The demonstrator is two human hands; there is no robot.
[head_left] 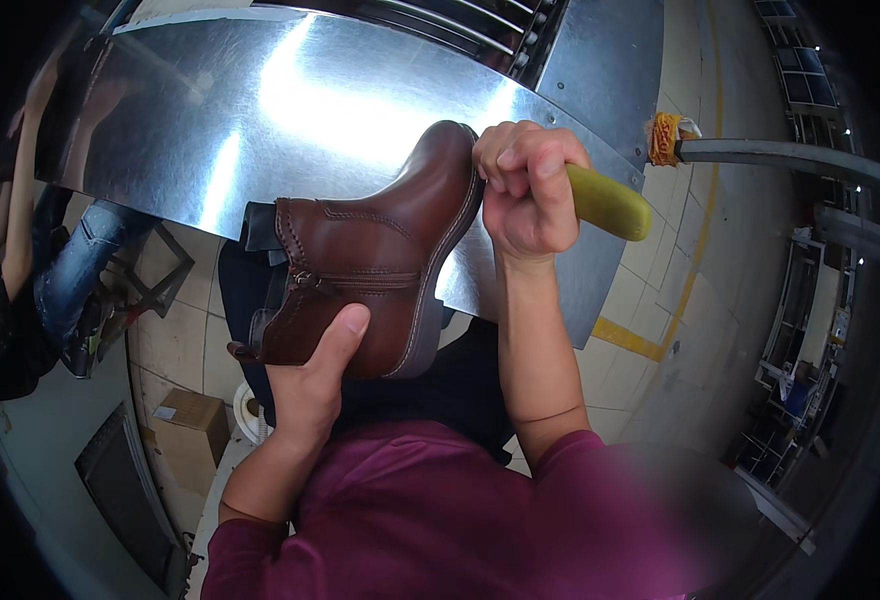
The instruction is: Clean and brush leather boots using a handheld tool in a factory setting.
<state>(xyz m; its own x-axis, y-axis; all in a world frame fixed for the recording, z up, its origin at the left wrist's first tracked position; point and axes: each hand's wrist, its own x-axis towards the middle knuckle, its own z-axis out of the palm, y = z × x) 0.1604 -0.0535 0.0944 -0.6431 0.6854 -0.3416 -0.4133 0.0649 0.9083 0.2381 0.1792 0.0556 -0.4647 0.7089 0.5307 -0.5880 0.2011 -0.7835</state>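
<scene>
"Where's the boot point(385, 235)?"

"Over the metal tabletop's point(175, 105) near edge, toe pointing away, sole facing right; the left grip point(305, 390) clasps its back, thumb on the side; the right grip point(533, 192), closed round a yellow-green handle point(612, 204), is nearer the toe."

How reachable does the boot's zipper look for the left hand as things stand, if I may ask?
Probably yes: the left hand holds the boot with its thumb just below the zipper and nothing visible lies between them, though it might need to loosen its hold.
</scene>
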